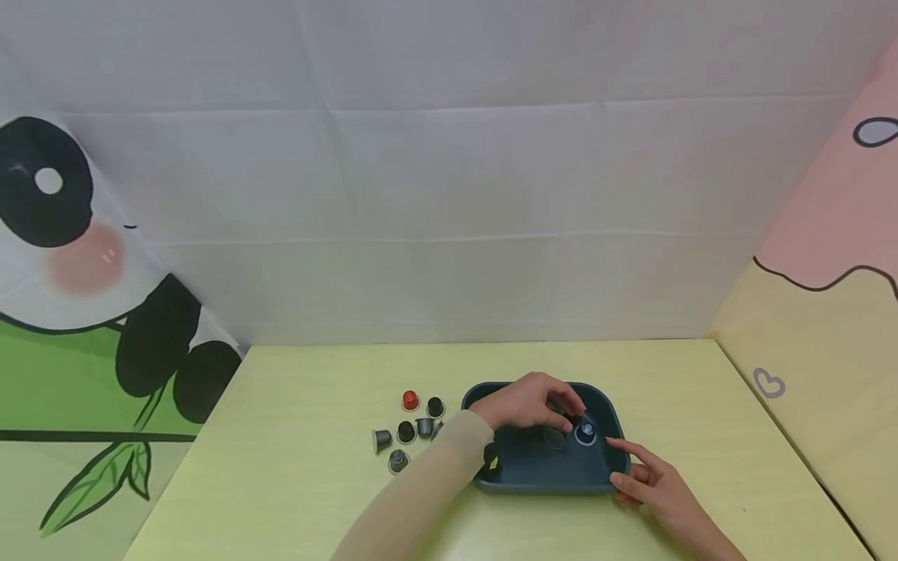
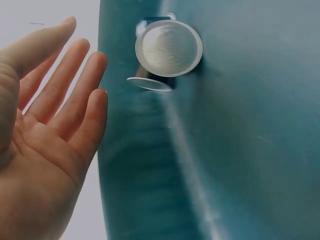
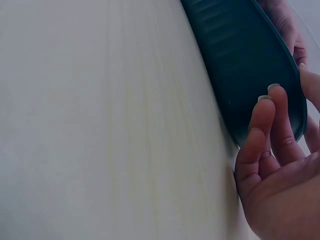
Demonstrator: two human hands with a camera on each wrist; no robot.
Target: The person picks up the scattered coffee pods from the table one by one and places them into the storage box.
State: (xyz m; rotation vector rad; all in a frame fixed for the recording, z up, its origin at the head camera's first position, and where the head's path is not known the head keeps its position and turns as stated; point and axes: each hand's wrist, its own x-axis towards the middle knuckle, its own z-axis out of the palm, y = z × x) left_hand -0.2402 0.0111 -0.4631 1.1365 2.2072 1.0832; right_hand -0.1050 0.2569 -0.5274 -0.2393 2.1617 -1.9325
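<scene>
My left hand (image 1: 533, 401) reaches over the dark teal tray (image 1: 540, 479), palm down. In the left wrist view its fingers are extended and hold nothing, with coffee capsules close by. One capsule (image 2: 169, 48) shows its silver foil lid; another capsule (image 2: 150, 84) lies on its side against it. A blue capsule (image 1: 585, 431) stands in the tray near the fingertips. Another capsule (image 1: 493, 463) with a yellow mark sits at the tray's left end, partly hidden by my sleeve. My right hand (image 1: 648, 479) holds the tray's right front corner, thumb and fingers at the rim.
Left of the tray, several capsules lie on the pale yellow table (image 1: 302, 436), among them a red capsule (image 1: 410, 400), a black capsule (image 1: 406, 432) and a grey capsule (image 1: 382, 440). My left forearm (image 1: 414, 499) passes near them. A white cloth (image 1: 449, 195) hangs behind the table.
</scene>
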